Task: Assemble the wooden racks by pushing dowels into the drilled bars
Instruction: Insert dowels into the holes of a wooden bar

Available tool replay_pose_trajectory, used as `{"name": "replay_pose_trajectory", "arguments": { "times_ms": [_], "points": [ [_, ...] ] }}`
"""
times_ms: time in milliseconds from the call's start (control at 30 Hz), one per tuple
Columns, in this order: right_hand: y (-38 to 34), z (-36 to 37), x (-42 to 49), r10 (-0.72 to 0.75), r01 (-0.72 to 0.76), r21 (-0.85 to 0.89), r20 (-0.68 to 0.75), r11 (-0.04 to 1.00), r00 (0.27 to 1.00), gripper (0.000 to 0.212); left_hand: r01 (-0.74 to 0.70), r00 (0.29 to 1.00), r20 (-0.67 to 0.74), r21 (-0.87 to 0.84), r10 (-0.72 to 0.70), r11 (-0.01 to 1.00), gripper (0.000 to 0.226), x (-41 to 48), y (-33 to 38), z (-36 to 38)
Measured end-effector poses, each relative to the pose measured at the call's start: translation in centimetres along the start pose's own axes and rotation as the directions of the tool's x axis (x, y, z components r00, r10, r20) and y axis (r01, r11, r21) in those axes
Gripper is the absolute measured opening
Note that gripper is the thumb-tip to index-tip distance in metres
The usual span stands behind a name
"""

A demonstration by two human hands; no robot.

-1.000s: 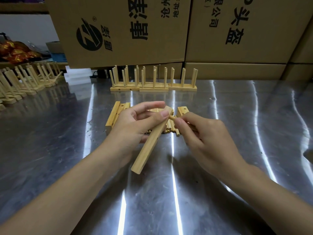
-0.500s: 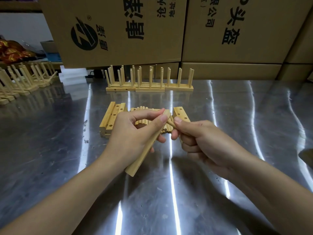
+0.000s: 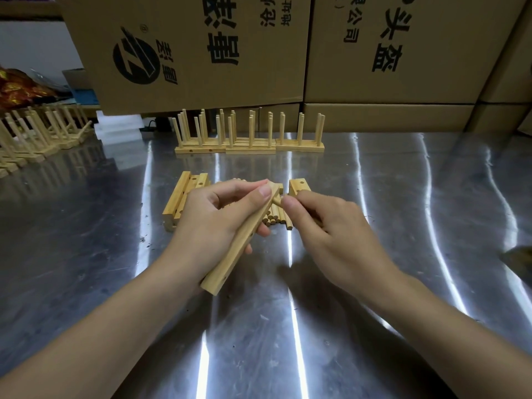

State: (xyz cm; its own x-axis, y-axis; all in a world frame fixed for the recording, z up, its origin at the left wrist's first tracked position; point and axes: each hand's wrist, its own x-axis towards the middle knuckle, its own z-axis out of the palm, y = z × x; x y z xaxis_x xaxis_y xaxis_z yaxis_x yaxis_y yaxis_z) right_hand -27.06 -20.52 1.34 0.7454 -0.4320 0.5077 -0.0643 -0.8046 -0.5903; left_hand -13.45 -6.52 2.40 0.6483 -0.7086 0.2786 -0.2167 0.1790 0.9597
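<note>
The left hand (image 3: 210, 223) grips a drilled bar (image 3: 239, 243), fingers and thumb curled round it, held slanting just in front of the dowel pile (image 3: 276, 218) on the table (image 3: 403, 226). The right hand (image 3: 331, 228) pinches a dowel (image 3: 277, 200), its tip at the bar's upper end. Spare bars (image 3: 178, 203) lie left of the pile, and finished racks (image 3: 250, 139) stand behind it.

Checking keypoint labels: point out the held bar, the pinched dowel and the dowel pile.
bar (image 3: 230, 263), head view, lower face near its free end.
dowel (image 3: 277, 200), head view, bare stub beside the bar's top end.
dowel pile (image 3: 277, 218), head view, near ends of the sticks.
</note>
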Motion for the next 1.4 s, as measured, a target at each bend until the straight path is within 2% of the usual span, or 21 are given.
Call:
{"name": "replay_pose_trajectory", "arguments": {
  "times_ms": [267,400,467,533,600,633,767,900,1033,1100,1200,1333,1400],
  "points": [
    [-0.1,-0.3,0.2,-0.018,-0.009,0.192,0.137,0.981,0.99,0.046,-0.108,0.993,0.055,0.068,0.104,0.992,0.017,-0.1,0.5,-0.3],
    [-0.4,-0.4,0.4,0.036,-0.106,0.33,0.21,0.938,0.977,0.048,-0.128,0.99,0.069,0.076,0.123,0.989,0.017,0.1,0.6,-0.4],
    [-0.7,-0.4,0.4,0.095,-0.223,0.458,0.285,0.861,0.954,0.052,-0.137,0.988,0.085,0.087,0.13,0.987,0.02,0.0,0.6,-0.5],
    [-1.0,-0.7,0.3,0.156,-0.383,0.578,0.403,0.721,0.902,0.054,-0.145,0.986,0.095,0.087,0.136,0.986,0.024,-0.1,0.6,-0.7],
    [-1.4,-1.1,0.4,0.183,-0.491,0.607,0.497,0.625,0.848,0.051,-0.141,0.986,0.098,0.081,0.133,0.987,0.026,0.0,0.6,-0.7],
    [-1.5,-1.3,0.4,0.19,-0.508,0.598,0.514,0.619,0.836,0.049,-0.136,0.987,0.098,0.076,0.128,0.988,0.025,0.1,0.5,-0.7],
    [-1.6,-1.4,0.5,0.212,-0.398,0.463,0.402,0.792,0.891,0.053,-0.145,0.987,0.081,0.064,0.139,0.987,0.021,0.1,0.3,-0.5],
    [-1.8,-1.2,0.3,0.242,-0.386,0.394,0.366,0.834,0.898,0.06,-0.209,0.975,0.106,0.139,0.195,0.968,0.025,0.0,0.5,-0.9],
    [-2.1,-0.7,0.2,0.283,-0.403,0.352,0.345,0.845,0.895,0.057,-0.225,0.966,0.167,0.181,0.195,0.957,0.026,0.2,1.0,-1.3],
    [-2.4,-0.3,0.0,0.283,-0.447,0.458,0.384,0.768,0.879,0.062,-0.214,0.964,0.194,0.168,0.181,0.962,0.024,0.4,1.3,-1.7],
    [-3.0,-0.6,-0.3,0.24,-0.564,0.596,0.536,0.571,0.809,0.061,-0.217,0.955,0.238,0.157,0.177,0.963,0.022,0.6,1.6,-2.5],
    [-3.1,-1.0,-0.3,0.164,-0.774,0.594,0.76,0.217,0.629,0.054,-0.202,0.942,0.303,0.158,0.148,0.967,0.018,0.9,1.6,-3.3],
    [-3.0,-0.7,-0.4,0.149,-0.798,0.584,0.785,0.144,0.601,0.051,-0.178,0.94,0.318,0.155,0.122,0.972,0.02,1.0,1.4,-3.5]
  ]
}}
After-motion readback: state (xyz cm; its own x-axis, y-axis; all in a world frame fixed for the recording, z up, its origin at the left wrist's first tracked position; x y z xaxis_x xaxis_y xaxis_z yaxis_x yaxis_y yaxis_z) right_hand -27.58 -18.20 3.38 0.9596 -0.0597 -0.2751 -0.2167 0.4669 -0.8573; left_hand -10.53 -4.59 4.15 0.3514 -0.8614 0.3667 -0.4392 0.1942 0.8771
